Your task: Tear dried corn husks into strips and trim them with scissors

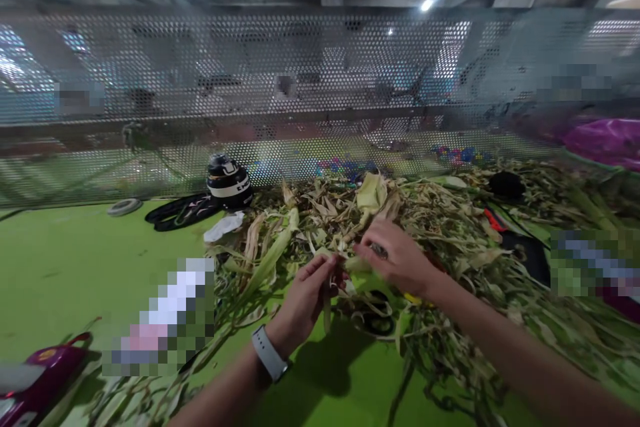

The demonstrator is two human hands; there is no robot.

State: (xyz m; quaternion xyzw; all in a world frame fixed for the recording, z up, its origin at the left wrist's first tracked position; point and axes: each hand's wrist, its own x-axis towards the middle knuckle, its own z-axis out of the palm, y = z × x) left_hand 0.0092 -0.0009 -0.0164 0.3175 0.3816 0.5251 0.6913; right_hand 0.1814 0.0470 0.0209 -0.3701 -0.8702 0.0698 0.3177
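Note:
My left hand (305, 297), with a white watch band (270, 353) at its wrist, is closed in a pinch on a thin pale corn husk strip (327, 307) that hangs below the fingers. Close by on the right, my right hand (397, 253) is closed with its fingers curled down over a pale green husk piece (357, 263). Its fingertips are partly hidden and blurred. Under both hands sits a round dark container (377, 313) with husk strips lying across it. A heap of dried corn husks (325, 203) spreads behind and to the right.
A black bottle-like object with a white band (230, 183) stands by the perforated metal screen (280, 140). Near it lie a black strap (175, 212), a roll of tape (124, 207) and white paper (224, 227). A purple-red object (50, 373) lies front left, a purple bag (607, 140) back right.

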